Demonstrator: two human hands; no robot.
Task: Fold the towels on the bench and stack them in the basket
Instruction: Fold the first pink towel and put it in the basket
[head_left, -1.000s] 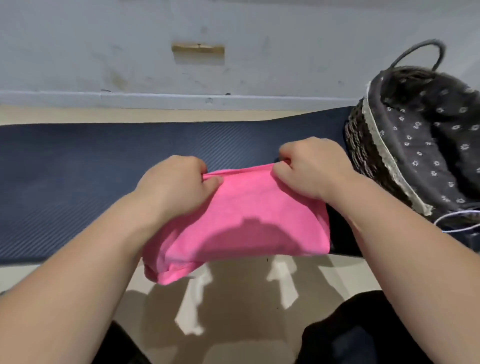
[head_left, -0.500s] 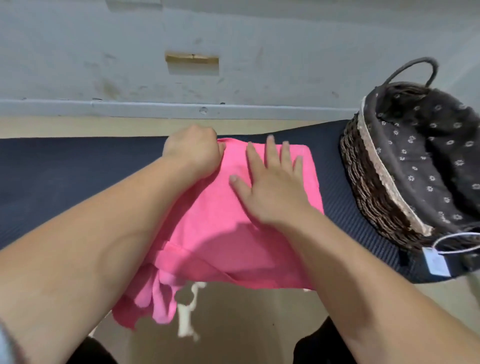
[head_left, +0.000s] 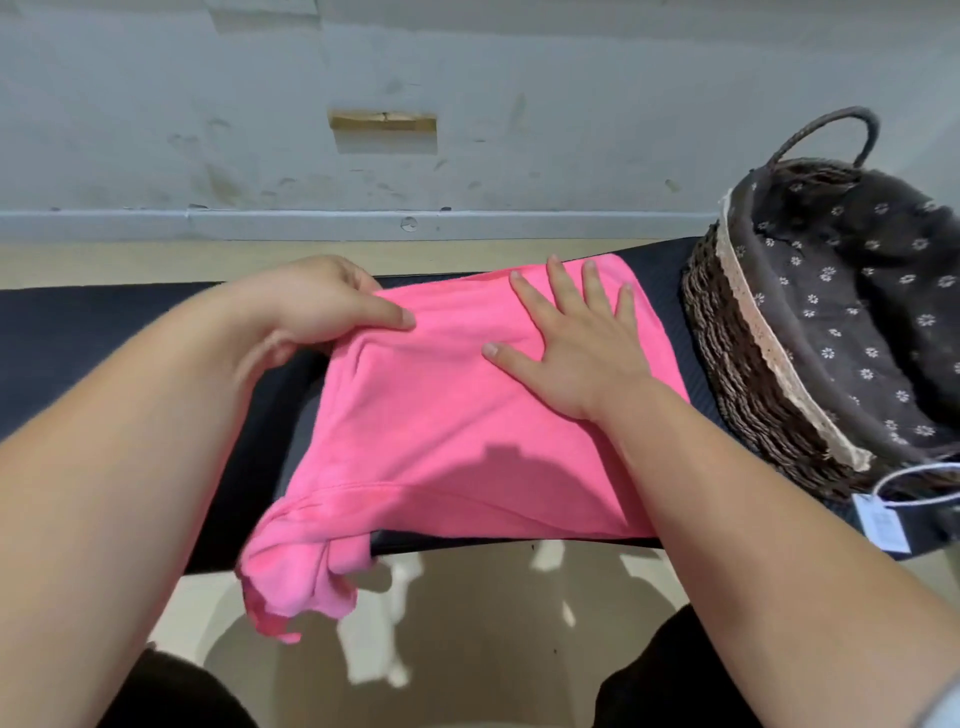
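- Our left hand pinches the far left edge of the pink towel, thumb on top
- Our right hand lies flat on it, fingers spread
- The towel lies on the dark desk, one corner hanging off the near edge
- The lined basket stands just to its right

A scuffed, pale grey wall fills the far side, with a small tan wooden strip fixed on it and a light baseboard along its foot. The beige floor runs under the dark bench, and bright patches of light lie on its near part.
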